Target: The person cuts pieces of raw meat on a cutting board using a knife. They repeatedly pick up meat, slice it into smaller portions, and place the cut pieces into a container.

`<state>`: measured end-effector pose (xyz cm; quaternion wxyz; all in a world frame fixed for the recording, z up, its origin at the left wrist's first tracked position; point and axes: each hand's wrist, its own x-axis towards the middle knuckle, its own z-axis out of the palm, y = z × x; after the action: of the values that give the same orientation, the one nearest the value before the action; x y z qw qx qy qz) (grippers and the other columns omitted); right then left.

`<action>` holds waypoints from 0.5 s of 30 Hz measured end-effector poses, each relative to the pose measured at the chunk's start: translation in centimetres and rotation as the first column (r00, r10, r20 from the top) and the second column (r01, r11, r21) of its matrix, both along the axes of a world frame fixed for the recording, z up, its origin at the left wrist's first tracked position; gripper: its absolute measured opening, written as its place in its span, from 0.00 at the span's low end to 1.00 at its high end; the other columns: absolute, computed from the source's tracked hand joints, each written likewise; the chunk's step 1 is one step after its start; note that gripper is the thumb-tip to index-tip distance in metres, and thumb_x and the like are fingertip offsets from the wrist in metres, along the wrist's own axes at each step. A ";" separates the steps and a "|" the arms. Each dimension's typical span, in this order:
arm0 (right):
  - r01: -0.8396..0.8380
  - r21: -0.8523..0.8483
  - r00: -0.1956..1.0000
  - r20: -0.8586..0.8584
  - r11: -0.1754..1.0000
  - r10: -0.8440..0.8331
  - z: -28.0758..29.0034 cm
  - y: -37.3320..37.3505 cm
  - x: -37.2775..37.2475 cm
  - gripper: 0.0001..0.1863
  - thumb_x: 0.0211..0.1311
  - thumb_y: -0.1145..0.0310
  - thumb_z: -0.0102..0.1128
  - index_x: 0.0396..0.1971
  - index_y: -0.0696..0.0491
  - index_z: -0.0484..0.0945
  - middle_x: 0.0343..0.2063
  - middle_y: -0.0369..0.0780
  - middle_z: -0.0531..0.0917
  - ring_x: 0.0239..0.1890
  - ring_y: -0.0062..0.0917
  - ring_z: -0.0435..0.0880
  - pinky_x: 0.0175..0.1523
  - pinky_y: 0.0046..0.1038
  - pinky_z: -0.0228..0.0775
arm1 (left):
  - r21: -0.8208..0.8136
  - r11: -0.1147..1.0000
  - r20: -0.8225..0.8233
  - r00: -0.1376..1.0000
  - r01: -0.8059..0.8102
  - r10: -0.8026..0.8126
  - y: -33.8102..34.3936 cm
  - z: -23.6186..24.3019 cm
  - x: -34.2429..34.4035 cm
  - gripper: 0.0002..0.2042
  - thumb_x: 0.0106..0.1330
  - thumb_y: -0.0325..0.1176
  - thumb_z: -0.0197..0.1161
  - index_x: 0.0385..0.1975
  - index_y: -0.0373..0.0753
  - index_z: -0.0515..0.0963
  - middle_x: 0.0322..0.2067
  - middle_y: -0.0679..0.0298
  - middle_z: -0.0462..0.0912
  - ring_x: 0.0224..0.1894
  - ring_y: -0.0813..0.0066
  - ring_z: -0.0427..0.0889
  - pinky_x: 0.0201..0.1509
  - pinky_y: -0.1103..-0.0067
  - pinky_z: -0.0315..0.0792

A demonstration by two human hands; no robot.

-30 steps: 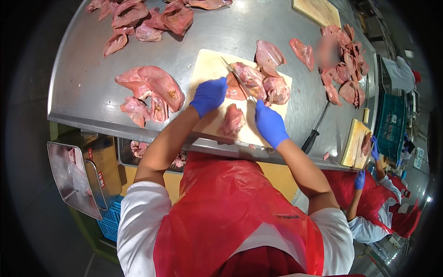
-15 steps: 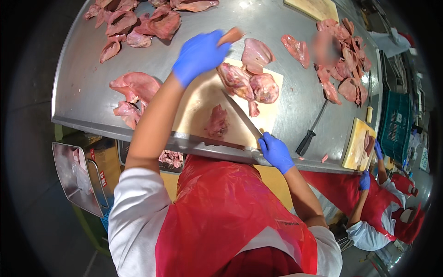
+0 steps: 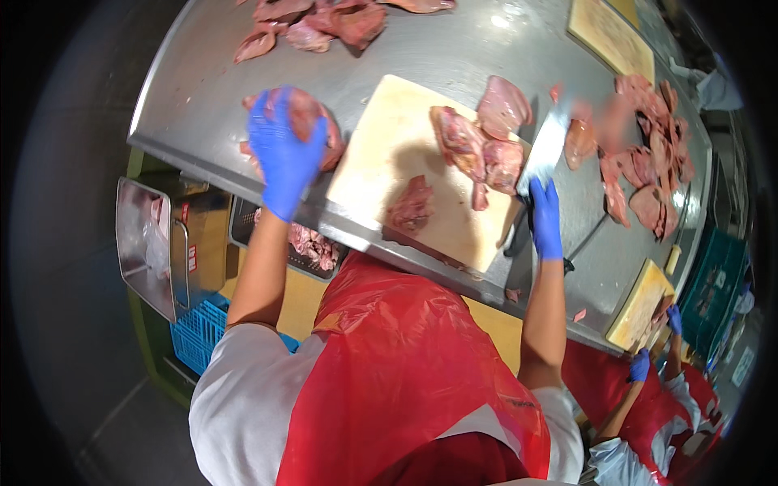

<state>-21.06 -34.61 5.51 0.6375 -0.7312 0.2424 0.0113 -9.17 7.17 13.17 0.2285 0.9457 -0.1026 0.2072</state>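
My left hand [image 3: 285, 154], in a blue glove, lies with spread fingers over a pink, curved piece of meat [image 3: 311, 113] on the steel table, left of a cutting board [image 3: 377, 134]. In my right hand [image 3: 547, 219], also gloved in blue, is a knife, its broad blade [image 3: 546, 147] pointing up and away past the board's right edge. On the board lie a lumpy cluster of meat [image 3: 462, 142], a flat pink piece [image 3: 504, 107] partly beyond its far edge, and a small ragged scrap [image 3: 412, 204]. My wrist partly hides a sharpening steel [image 3: 590, 235].
Meat pieces are heaped on the steel table [image 3: 421, 49] at the far left [image 3: 348, 23] and right [image 3: 648, 162]. Another board [image 3: 612, 39] lies at the back. A dark crate of scraps [image 3: 304, 247] and a metal bin [image 3: 146, 243] stand below. At right, a co-worker's gloved hands [image 3: 640, 366] work at a board [image 3: 640, 304].
My left hand has moved left and nearer, from above the board with a meat piece to the curved piece, without the earlier one. The knife has swung outward, off the board. The view has shifted.
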 end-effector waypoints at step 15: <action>-0.035 0.153 0.999 -0.009 0.988 0.037 0.6 15.9 5.9 0.17 0.73 0.63 0.52 0.53 0.58 0.73 0.42 0.39 0.81 0.36 0.19 0.78 0.43 0.26 0.77 | 0.088 0.679 0.155 0.664 0.728 -0.732 -6.9 1.1 3.0 0.11 0.59 0.31 0.59 0.41 0.43 0.81 0.29 0.61 0.79 0.31 0.63 0.80 0.34 0.68 0.73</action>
<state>-15.18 -18.68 6.12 0.6901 -0.6844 0.2311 0.0456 -6.13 0.25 14.22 0.2737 0.8050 -0.4943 0.1809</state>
